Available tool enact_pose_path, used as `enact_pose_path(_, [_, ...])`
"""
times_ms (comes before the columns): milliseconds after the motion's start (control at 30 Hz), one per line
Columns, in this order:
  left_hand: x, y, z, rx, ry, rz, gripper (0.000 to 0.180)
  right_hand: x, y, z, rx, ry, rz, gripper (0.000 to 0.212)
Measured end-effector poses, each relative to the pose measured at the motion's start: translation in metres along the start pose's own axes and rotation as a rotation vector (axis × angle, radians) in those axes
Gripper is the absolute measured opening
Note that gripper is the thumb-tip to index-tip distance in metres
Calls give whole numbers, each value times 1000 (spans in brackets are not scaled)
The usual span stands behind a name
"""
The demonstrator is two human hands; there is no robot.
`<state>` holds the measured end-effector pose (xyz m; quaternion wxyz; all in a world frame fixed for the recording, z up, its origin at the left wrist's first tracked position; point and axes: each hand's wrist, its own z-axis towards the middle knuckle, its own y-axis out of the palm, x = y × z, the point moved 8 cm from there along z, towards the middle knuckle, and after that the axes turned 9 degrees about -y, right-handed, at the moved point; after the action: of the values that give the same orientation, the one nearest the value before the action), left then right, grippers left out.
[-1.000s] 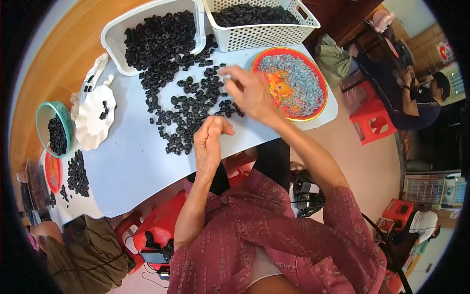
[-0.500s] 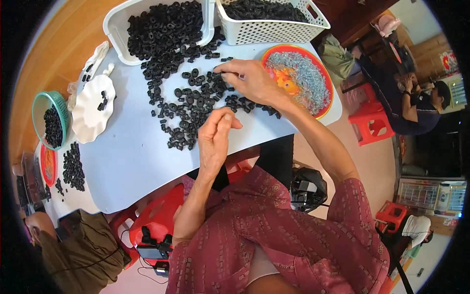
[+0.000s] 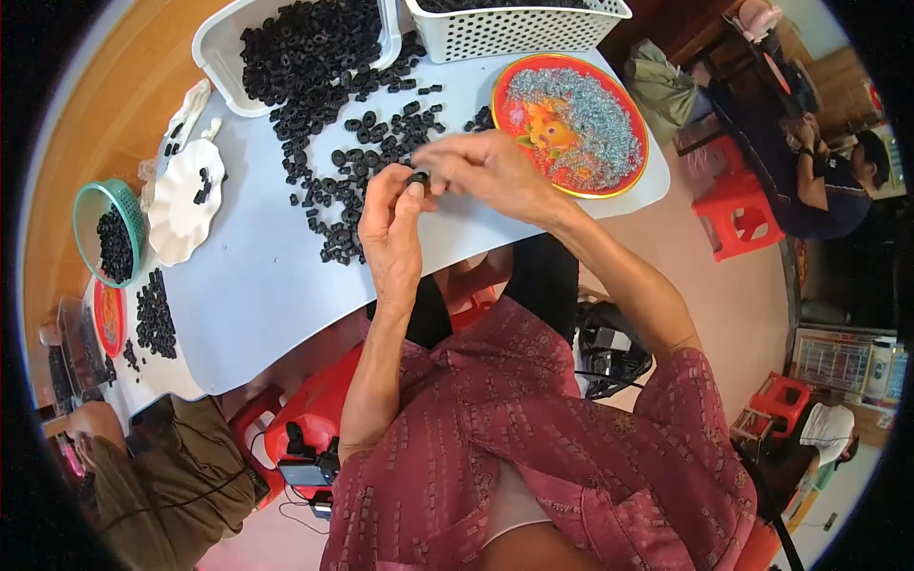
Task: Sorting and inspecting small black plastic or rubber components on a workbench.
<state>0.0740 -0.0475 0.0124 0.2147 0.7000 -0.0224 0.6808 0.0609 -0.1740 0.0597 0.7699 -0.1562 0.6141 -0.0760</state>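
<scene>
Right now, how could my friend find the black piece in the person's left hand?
Start with the pale blue table, then find the person's left hand over its near edge, beside the right hand. The small black piece is at the left thumb and fingertips. Unlike the loose black pieces strewn across the tabletop, it's held in a hand.

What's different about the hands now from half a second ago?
The right hand came back from the pile of black pieces, toward the person, and met the left hand. The left hand, which showed nothing in it before, now pinches a small black piece. The red plate and the white basket stayed put on the table.
</scene>
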Motion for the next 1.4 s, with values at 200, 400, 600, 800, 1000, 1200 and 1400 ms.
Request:
enact_pose_path(200, [-4, 2, 2, -16, -46, -129, 25, 8, -22, -10, 187, 20, -11, 20])
enact_pose_path(400, [-5, 2, -2, -2, -37, -29, 23, -4, -2, -9, 126, -85, 40, 12])
enact_pose_path(600, [-8, 14, -3, -108, -113, 213, 25, 3, -20, -15, 263, -104, -99, 11])
enact_pose_path(800, [-9, 13, -3, -116, -122, 124, 24, -1, -96, -16, 433, -165, -547, 12])
enact_pose_path(1000, [-11, 15, -3, -118, -160, 168, 25, 12, -138, -21, 397, -118, -690, 14])
enact_pose_path(1200, [-11, 16, -2, -117, -171, 208, 25, 24, -111, -23, 125, -128, -813, 13])
enact_pose_path(1400, [-10, 17, -1, -134, -139, 239, 25, 23, -105, -27, 85, 14, -883, 12])
